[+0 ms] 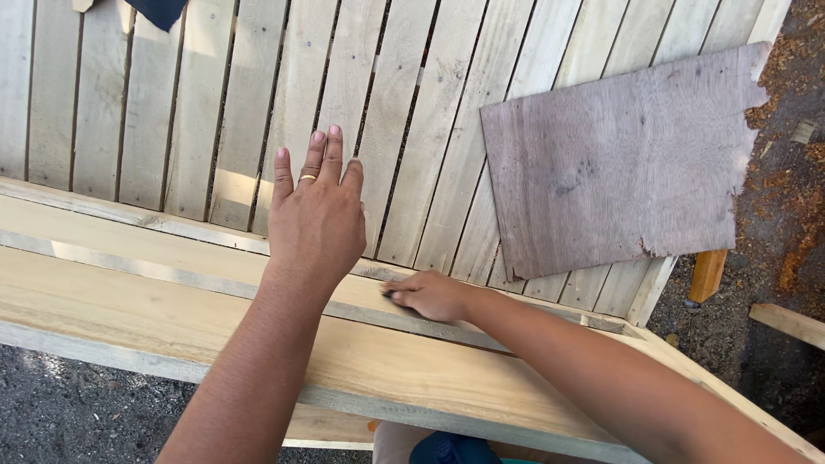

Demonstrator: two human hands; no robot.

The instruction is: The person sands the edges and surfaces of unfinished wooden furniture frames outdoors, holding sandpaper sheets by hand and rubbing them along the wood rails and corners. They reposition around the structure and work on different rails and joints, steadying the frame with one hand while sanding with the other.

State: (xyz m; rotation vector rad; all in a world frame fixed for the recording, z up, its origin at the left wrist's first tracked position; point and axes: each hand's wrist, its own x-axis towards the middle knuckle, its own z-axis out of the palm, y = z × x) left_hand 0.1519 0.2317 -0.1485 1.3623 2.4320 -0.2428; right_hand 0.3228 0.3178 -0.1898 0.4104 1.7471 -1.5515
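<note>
Left hand (316, 219) lying flat, fingers spread, gripping nothing, pressing on slatted wooden frame (198, 112). Right hand (430, 295) curling around small dark piece (392, 296), barely showing, pressing it against pale plank (172, 301) at frame's near edge. Grey plywood sheet (619, 163) resting on slats, far right.

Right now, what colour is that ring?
Gold. The ring sits on the left hand, seen from the head camera.

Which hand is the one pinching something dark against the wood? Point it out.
The right hand, curled low on the long plank, pinches a small dark piece under its fingertips. The left hand lies flat, fingers spread, a ring on one finger, holding nothing.
</note>
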